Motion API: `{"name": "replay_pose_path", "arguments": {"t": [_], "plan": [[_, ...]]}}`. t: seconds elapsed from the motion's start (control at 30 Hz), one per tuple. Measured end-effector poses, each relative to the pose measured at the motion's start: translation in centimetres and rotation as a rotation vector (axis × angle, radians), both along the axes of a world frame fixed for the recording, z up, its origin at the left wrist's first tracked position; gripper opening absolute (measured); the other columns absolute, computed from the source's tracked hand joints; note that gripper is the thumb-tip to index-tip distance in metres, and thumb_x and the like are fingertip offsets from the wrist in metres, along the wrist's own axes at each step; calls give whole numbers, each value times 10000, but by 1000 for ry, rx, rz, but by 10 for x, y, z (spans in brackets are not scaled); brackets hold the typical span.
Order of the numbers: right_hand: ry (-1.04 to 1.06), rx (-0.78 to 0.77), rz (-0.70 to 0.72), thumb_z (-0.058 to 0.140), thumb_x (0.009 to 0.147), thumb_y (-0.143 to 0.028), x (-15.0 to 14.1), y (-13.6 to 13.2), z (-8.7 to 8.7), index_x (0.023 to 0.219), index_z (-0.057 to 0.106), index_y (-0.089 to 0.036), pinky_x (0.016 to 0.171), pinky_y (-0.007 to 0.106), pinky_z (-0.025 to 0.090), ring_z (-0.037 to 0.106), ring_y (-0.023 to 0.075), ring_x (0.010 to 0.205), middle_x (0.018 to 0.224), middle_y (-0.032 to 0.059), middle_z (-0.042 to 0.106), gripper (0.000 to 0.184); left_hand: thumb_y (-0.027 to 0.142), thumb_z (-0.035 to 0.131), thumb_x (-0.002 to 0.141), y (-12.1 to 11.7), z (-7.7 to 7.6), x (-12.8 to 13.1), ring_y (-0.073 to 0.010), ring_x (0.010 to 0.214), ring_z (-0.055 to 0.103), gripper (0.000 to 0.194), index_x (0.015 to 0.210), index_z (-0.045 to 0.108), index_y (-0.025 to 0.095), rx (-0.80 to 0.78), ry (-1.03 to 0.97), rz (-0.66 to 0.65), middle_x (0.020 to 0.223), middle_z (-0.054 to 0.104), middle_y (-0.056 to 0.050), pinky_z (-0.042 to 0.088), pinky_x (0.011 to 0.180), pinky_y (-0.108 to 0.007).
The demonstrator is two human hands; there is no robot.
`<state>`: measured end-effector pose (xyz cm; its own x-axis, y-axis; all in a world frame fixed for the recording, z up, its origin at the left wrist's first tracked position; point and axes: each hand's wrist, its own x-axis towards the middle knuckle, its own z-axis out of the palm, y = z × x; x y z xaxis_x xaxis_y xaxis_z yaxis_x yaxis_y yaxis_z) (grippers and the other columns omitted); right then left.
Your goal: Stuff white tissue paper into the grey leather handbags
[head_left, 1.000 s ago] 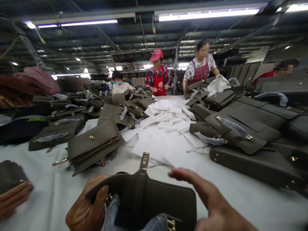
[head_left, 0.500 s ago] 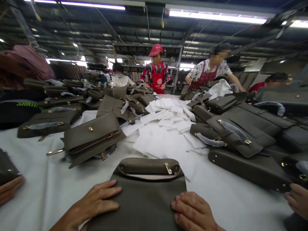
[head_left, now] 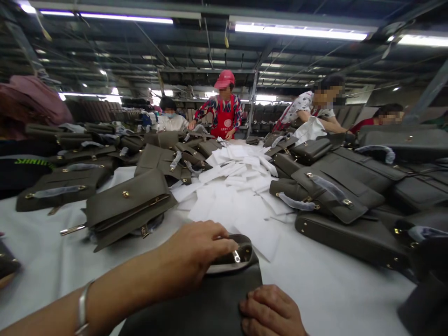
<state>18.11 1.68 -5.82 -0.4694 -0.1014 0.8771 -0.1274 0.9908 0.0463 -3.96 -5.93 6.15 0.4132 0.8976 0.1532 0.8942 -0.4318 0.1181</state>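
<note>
Grip of the left hand (head_left: 196, 254) closes over the handle (head_left: 233, 254) of the bag (head_left: 213, 303) lying on the bench (head_left: 315, 289), right hand (head_left: 271, 312) pressing it flat, nothing visibly put inside yet

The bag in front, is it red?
No, the bag under the left hand and right hand is dark grey-green.

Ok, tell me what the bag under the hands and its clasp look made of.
Bag: apparently matte grey-olive leather or faux leather, going by its dull, smooth surface. Clasp: shiny metal, silvery glint. The left hand covers part of the top.
</note>
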Motion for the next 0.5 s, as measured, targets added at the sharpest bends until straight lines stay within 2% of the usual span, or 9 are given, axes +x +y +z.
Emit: {"name": "replay_pose_path", "arguments": {"t": [0.07,0.13,0.27,0.4,0.5], "plan": [[-14,-23,40,544,921,-138,2,-1,3,732,645,-138,648,238,542,662,125,694,794,14,739,215,170,525,869,23,-12,11,-226,908,602,299,1141,555,289,-19,147,-68,1071,622,-42,484,745,-324],[-21,-25,75,534,935,-157,4,0,8,740,638,-132,635,237,533,659,124,698,799,24,737,222,200,536,878,37,-22,18,-215,812,602,167,1036,559,250,-11,237,-135,975,625,-36,460,650,-313],[-6,-33,100,562,915,-138,2,0,12,764,629,-130,610,228,515,653,116,669,780,17,733,166,190,528,889,47,-27,24,-196,709,596,18,893,520,206,30,341,-222,848,626,-25,418,579,-309],[-1,-99,104,569,915,-137,-1,-1,3,765,618,-122,600,209,501,638,93,624,711,1,715,159,119,501,844,42,-27,21,-206,679,616,77,855,478,192,-7,294,-66,813,652,-27,419,575,-301],[-15,-66,102,565,912,-127,0,1,-2,749,607,-132,587,237,486,641,112,651,754,12,726,168,121,474,829,34,-29,15,-218,685,626,89,865,464,201,-40,221,60,790,653,-21,402,566,-290]]}}
